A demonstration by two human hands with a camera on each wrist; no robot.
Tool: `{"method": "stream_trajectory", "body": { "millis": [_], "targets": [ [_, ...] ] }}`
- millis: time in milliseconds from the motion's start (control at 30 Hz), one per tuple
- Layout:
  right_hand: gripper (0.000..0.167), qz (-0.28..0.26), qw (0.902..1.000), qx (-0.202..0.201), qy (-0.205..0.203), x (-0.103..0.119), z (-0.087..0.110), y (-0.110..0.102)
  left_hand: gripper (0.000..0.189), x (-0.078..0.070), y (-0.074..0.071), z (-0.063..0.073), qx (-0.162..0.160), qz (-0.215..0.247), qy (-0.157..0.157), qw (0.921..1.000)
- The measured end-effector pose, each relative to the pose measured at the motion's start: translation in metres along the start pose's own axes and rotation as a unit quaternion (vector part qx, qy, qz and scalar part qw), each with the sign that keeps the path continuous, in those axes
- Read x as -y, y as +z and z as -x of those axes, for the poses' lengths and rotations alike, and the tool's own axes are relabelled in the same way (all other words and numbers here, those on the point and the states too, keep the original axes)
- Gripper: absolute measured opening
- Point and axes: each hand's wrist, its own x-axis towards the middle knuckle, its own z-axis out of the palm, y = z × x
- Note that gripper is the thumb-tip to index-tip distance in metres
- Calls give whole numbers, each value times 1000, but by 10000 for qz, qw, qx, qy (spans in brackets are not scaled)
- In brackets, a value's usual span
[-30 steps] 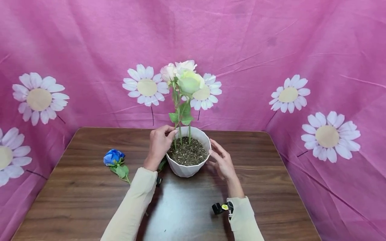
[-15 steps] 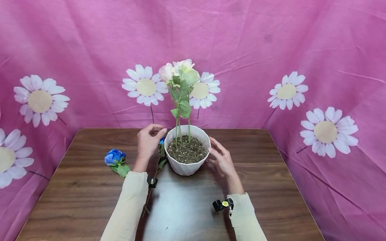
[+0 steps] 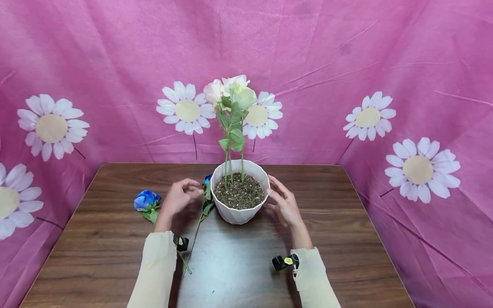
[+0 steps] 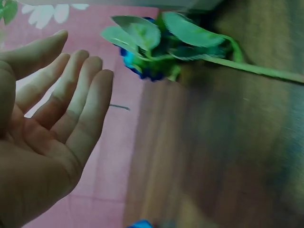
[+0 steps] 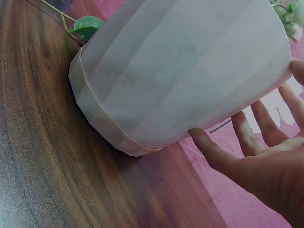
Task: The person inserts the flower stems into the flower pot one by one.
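A white faceted flowerpot point(image 3: 236, 216) of dark soil point(image 3: 242, 194) stands mid-table. Three pale roses rise from it: a pink one point(image 3: 214, 91), a white one, and a greenish one point(image 3: 243, 97) in front. My right hand point(image 3: 285, 206) touches the pot's right side with extended fingertips, the thumb by the rim, as the right wrist view shows. Left of the pot, my left hand point(image 3: 179, 200) is in the air with loosely bent fingers, holding nothing. Close to it a blue rose point(image 4: 142, 66) lies against the pot. Another blue rose point(image 3: 147, 200) lies farther left, its stem partly behind the left forearm.
The brown wooden table point(image 3: 327, 239) reaches back to a pink curtain point(image 3: 308, 51) printed with large white daisies. Stem ends point(image 3: 188, 269) lie near the left sleeve. Both wrists carry small black cameras.
My left hand has let go of a rose stem in the pot and drawn back left and down. The greenish rose has turned a little. My right hand stays at the pot.
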Motion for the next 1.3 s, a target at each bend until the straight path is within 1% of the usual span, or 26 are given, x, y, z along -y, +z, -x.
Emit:
{"method": "stream_trajectory", "body": {
  "millis": [33, 133, 200, 300, 367, 467, 533, 600, 633, 700, 767, 833, 867, 933, 1000, 1100, 1200, 1300],
  "targets": [
    [56, -5, 10000, 19, -5, 0, 0, 0, 32, 4, 0, 1, 70, -17, -92, 9999],
    [55, -64, 10000, 27, 2, 0, -1, 0, 35, 16, 1, 3, 291, 216, -450, 9983],
    [55, -81, 10000, 11, 14, 0, 0, 0, 38, 23, 3, 6, 537, 466, -666, 9952],
    [55, -84, 10000, -13, 14, 1, 0, 0, 42, 30, 5, 11, 862, 773, -875, 9894],
    [55, -83, 10000, -13, 17, 1, 0, 0, 43, 34, 9, 14, 1024, 787, -950, 9871],
    [55, -98, 9999, -26, 26, 2, -1, 1, 44, 37, 15, 17, 1154, 632, -1055, 9857],
    [55, -108, 9999, -34, 25, 2, -1, 1, 44, 39, 19, 16, 1188, 465, -1083, 9859],
    [55, -123, 9999, -42, 18, 2, 0, 1, 44, 38, 23, 16, 1132, 163, -1037, 9880],
    [55, -129, 9999, -49, 14, 2, 0, 1, 43, 37, 24, 15, 1091, -32, -988, 9891],
    [55, -125, 9999, -38, 11, 2, 0, 2, 40, 37, 27, 14, 974, -655, -815, 9897],
    [56, -116, 9999, -29, 11, 1, 0, 1, 36, 37, 29, 12, 843, -1197, -696, 9868],
    [55, -99, 9999, -24, 2, 0, 0, 1, 33, 39, 31, 11, 777, -1489, -627, 9838],
    [55, -104, 9999, -23, -5, 0, 0, 1, 31, 40, 31, 11, 740, -1522, -621, 9836],
    [55, -111, 9999, -28, -15, -1, 0, 1, 31, 42, 32, 10, 708, -1304, -666, 9867],
    [55, -128, 9999, -36, -5, -1, 0, 1, 31, 44, 32, 10, 657, -953, -765, 9903],
    [55, -122, 9999, -42, 19, -1, 0, 1, 36, 46, 31, 10, 605, -284, -913, 9936],
    [55, -121, 9999, -44, 14, -1, 0, 2, 40, 47, 29, 10, 489, 482, -1062, 9920],
    [55, -130, 9999, -38, -3, -1, -1, 1, 43, 47, 27, 10, 276, 1108, -1140, 9869]
  ]
}}
